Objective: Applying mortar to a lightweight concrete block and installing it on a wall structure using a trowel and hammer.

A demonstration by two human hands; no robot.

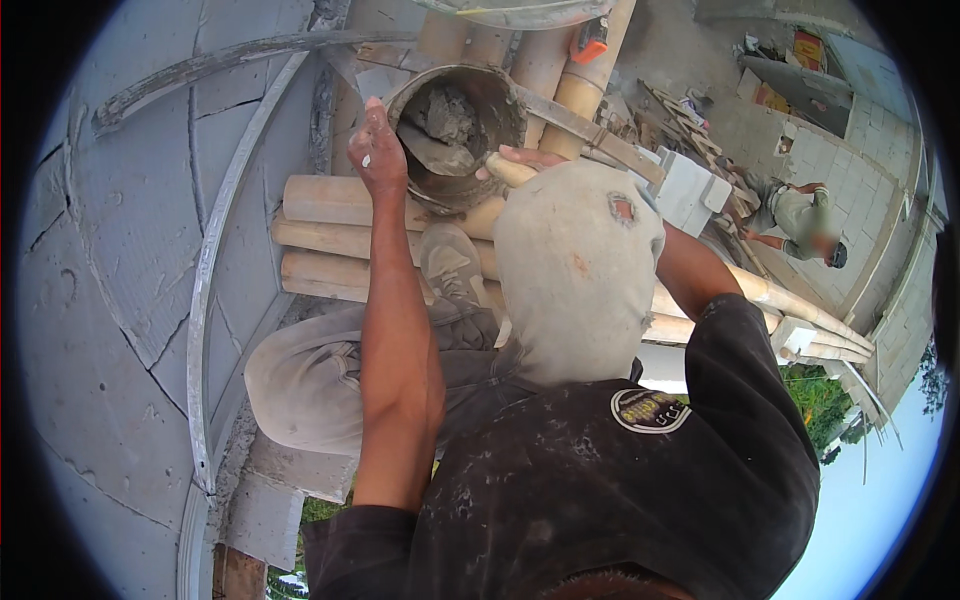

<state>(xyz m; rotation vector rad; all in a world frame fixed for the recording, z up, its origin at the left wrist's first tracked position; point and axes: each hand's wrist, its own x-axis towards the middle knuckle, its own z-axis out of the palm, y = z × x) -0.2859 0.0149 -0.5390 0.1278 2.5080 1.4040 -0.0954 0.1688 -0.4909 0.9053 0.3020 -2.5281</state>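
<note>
A round, mortar-crusted bucket [513, 118] stands on bamboo poles in front of my knees. In it lies a lump of wet grey mortar [447, 115], with a trowel's flat blade [436, 153] beside it. My left hand [379, 152] is closed on the bucket's left rim, a white fleck on its skin. At the right rim, my right hand [531, 157] is wrapped round the trowel's pale wooden handle [511, 171]. My raised knee hides part of that hand, and the join between handle and blade is not clearly visible.
Bamboo poles [340, 200] form the platform under my shoe [450, 262]. A grey block wall [130, 240] with a long metal strip [215, 250] rises at left. An orange-handled tool [590, 48] lies beyond the bucket. Far below right, another person [800, 215] stands among planks.
</note>
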